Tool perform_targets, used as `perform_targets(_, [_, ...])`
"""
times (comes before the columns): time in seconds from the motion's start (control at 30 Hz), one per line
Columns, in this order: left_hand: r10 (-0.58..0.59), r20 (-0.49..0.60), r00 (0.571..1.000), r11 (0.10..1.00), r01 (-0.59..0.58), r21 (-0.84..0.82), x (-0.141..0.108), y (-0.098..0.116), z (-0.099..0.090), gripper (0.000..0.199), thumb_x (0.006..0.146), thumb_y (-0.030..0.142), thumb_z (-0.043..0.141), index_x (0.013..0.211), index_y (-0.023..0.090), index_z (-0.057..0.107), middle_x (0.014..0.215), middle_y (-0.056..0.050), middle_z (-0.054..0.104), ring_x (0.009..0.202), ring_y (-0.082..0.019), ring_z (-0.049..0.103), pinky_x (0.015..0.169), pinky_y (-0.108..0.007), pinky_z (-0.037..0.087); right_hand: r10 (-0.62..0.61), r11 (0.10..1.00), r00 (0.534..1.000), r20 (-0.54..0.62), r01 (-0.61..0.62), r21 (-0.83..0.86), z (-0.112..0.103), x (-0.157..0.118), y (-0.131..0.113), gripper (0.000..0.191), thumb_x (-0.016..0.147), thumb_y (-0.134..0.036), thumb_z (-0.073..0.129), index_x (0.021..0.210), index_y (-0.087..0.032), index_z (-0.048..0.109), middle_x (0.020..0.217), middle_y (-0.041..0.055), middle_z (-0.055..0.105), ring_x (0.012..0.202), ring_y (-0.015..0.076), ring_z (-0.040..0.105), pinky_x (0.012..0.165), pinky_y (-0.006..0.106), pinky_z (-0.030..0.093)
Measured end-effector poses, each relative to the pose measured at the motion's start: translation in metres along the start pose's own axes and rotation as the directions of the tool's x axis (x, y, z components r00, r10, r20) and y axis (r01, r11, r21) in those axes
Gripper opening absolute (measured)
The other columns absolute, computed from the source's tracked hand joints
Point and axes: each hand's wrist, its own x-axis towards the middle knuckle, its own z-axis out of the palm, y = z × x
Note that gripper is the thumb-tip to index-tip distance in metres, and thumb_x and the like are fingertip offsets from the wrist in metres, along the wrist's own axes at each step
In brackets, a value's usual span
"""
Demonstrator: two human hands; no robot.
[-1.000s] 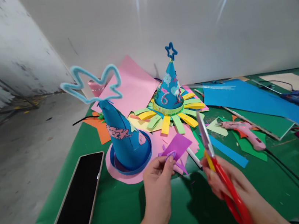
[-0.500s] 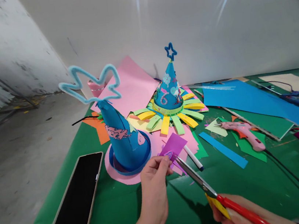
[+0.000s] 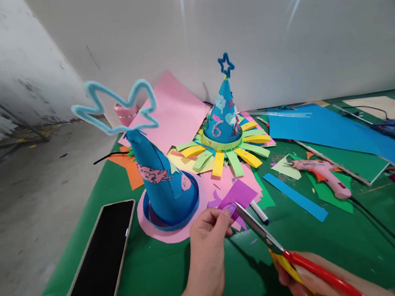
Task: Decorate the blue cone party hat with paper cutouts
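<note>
My left hand (image 3: 210, 239) pinches a small piece of purple paper (image 3: 242, 193) between thumb and fingers; a shape is drawn on it near my thumb. My right hand (image 3: 303, 275) is closed around the handles of scissors (image 3: 269, 238), one red and one yellow. Their blade tips touch the purple paper just right of my left thumb. Beyond my left hand stands a blue cone hat (image 3: 163, 197) with a curled brim and pink cutouts, topped by a light blue pipe cleaner shape (image 3: 144, 84). A white marker (image 3: 260, 211) lies partly behind the paper and blades.
A second blue cone hat (image 3: 221, 120) with yellow and green strips stands farther back. Left lies a phone (image 3: 99, 260). On the right are a pink glue gun (image 3: 322, 172) with its cord, a blue paper strip (image 3: 296, 197) and a large blue sheet (image 3: 327, 129). A white panel (image 3: 203, 34) closes the back.
My left hand and the purple paper have shifted slightly right. The scissor tips have moved a little right and up with the paper. Both hands keep their hold.
</note>
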Motion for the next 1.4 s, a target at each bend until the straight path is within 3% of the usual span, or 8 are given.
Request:
perform_targets(0.1, [-0.008,0.018,1.000,1.000,0.008,0.012,-0.002,0.001,0.001,0.018,0.067,0.026,0.067,0.058,0.014,0.057,0.055,0.002,0.054,0.052,-0.008,0.043,0.055,-0.020,0.035,0.017,1.000,0.999,0.030,-0.016,-0.025,0.000,0.003,0.001,0.047,0.070,-0.054,0.063,0.092,-0.013,0.061,0.065,-0.0024,0.047,0.050,0.0039,0.035,0.045,0.013,0.029])
perform_targets(0.37, [-0.019,0.049,0.999,0.999,0.018,0.034,-0.005,0.001,0.004,0.018,0.066,0.027,0.066,0.057,0.014,0.057,0.055,0.002,0.053,0.053,-0.008,0.043,0.055,-0.020,0.034,-0.078,0.994,0.992,0.100,0.085,-0.069,0.006,0.005,0.001,0.049,0.072,-0.063,0.054,0.085,-0.015,0.054,0.059,-0.0067,0.037,0.045,0.0028,0.027,0.045,0.018,0.019])
perform_targets(0.9, [-0.018,0.068,0.997,0.999,0.016,0.041,-0.006,0.002,0.005,0.019,0.067,0.027,0.065,0.056,0.015,0.055,0.055,0.003,0.052,0.054,-0.008,0.043,0.056,-0.020,0.034,-0.090,0.984,0.984,0.152,0.112,-0.141,0.001,0.016,0.006,0.055,0.068,-0.071,0.050,0.083,-0.017,0.049,0.054,-0.0092,0.036,0.037,0.0008,0.025,0.042,0.016,0.025])
perform_targets(1.13, [-0.021,0.071,0.997,0.999,0.018,0.047,-0.005,0.001,0.004,0.021,0.067,0.028,0.065,0.056,0.015,0.054,0.055,0.003,0.051,0.054,-0.008,0.042,0.056,-0.020,0.034,-0.079,0.983,0.981,0.176,0.106,-0.152,-0.002,0.021,0.011,0.059,0.065,-0.073,0.049,0.084,-0.017,0.049,0.055,-0.0090,0.037,0.035,-0.0008,0.025,0.035,0.014,0.018])
perform_targets(1.3, [-0.017,0.089,0.996,0.999,0.013,0.053,-0.005,0.001,0.003,0.021,0.068,0.027,0.065,0.056,0.015,0.053,0.055,0.003,0.050,0.054,-0.008,0.042,0.056,-0.020,0.033,-0.088,0.981,0.991,0.103,0.104,-0.165,0.001,0.018,0.008,0.057,0.068,-0.071,0.049,0.082,-0.017,0.048,0.057,-0.0093,0.036,0.036,-0.0021,0.024,0.036,0.012,0.021])
perform_targets(1.4, [-0.023,0.093,0.995,0.998,0.018,0.054,-0.005,0.002,0.003,0.020,0.068,0.026,0.065,0.056,0.015,0.053,0.054,0.003,0.050,0.054,-0.008,0.042,0.056,-0.020,0.033,-0.039,0.983,0.991,0.130,0.061,-0.171,-0.001,0.019,0.007,0.058,0.065,-0.072,0.051,0.080,-0.016,0.048,0.052,-0.0101,0.036,0.033,-0.0024,0.027,0.034,0.011,0.023])
